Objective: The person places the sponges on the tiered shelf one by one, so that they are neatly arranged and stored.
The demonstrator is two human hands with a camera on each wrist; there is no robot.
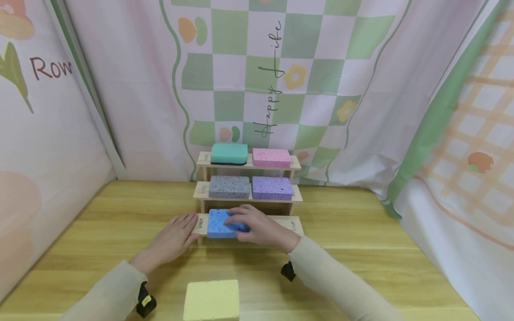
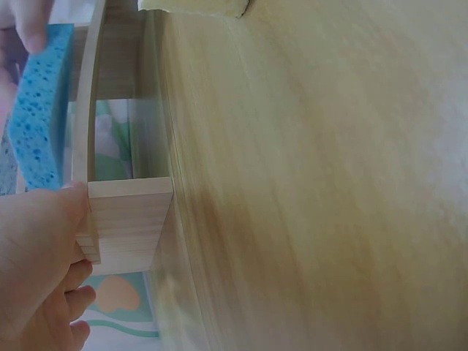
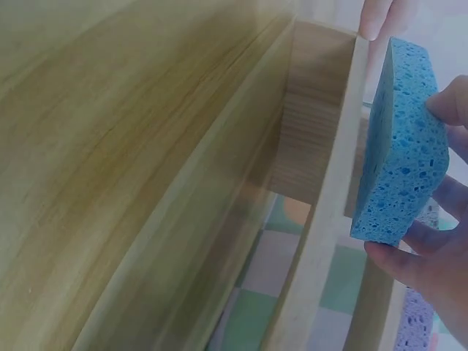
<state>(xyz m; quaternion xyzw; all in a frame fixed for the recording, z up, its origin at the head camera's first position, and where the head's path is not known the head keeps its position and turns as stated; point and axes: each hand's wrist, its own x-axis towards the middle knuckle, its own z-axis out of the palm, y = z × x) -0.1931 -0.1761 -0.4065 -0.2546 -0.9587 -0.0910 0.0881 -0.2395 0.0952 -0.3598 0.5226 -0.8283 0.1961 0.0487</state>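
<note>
A three-tier wooden stand (image 1: pixel 298 225) stands on the table. My right hand (image 1: pixel 263 226) grips a speckled blue sponge (image 1: pixel 218 218) by its right part, over the left half of the lowest tier. In the right wrist view, fingers and thumb close around the blue sponge (image 3: pixel 406 139), which stands slightly tilted. My left hand (image 1: pixel 168 240) rests against the left end of that tier. Its thumb touches the board's edge in the left wrist view, beside the blue sponge (image 2: pixel 40 110).
On the middle tier lie a grey sponge (image 1: pixel 229 187) and a purple sponge (image 1: pixel 272 188). The top tier bears a teal sponge (image 1: pixel 229 153) and a pink sponge (image 1: pixel 271 157). A yellow sponge (image 1: pixel 211 298) lies at the table's front. Printed curtains (image 1: pixel 132 89) surround the table.
</note>
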